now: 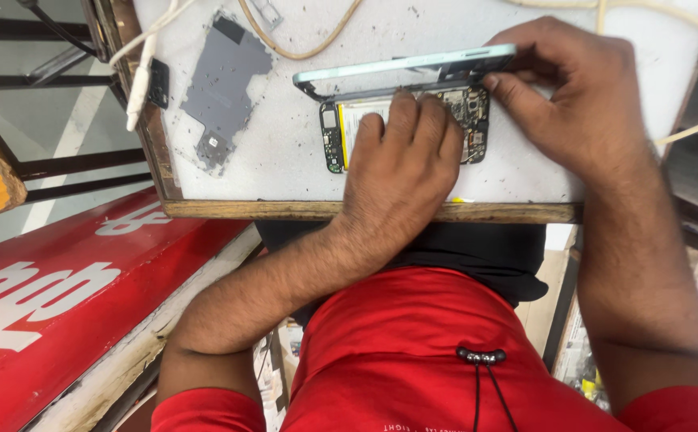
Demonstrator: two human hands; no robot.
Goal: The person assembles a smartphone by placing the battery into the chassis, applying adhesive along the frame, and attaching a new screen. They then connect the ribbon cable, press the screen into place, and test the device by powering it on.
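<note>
Near the desk's [285,172] front edge, the left hand [401,172] presses flat on an opened phone [477,120]; the right hand [573,92] pinches its pale back cover [405,70]. A red sign [53,296] with white shapes lies below the desk's left corner.

We see a grey metal plate [222,84] lying on the white worktop [285,160], with a beige cable [301,50] looping just beside it.

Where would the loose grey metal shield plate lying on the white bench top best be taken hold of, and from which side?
Probably at the wide upper body of the grey metal shield plate, pinching its long edges from above. It lies flat and apart from the opened phone that the left hand presses and the right hand lifts, so nothing blocks it. The narrow lower tab looks too thin for a firm hold.
</note>
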